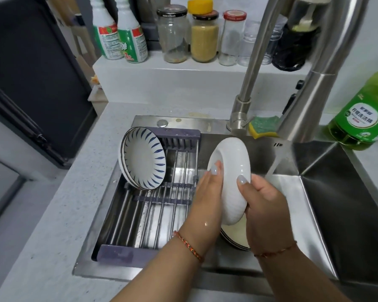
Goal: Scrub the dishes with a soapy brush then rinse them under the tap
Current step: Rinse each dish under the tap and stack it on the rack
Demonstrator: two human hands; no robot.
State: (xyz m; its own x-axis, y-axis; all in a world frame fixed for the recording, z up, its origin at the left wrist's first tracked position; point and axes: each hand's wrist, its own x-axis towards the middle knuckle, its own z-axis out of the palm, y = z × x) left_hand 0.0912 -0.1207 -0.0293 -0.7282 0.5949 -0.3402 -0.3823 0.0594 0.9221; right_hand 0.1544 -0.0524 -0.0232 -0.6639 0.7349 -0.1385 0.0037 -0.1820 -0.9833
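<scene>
Head view, left hand and right hand gripping one white bowl, two patterned bowls racked.

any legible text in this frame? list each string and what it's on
"柠檬洗洁精": white label of the green detergent bottle, right of the tap. The smaller line above it and the fine print below are too blurred to read.
Large red numeral, possibly "3", low on the nearer of two green-and-white bottles on the back ledge; uncertain. All other label print on both is too small to read.
Jar lids: rim print unreadable.
Nothing else carries text.
</scene>
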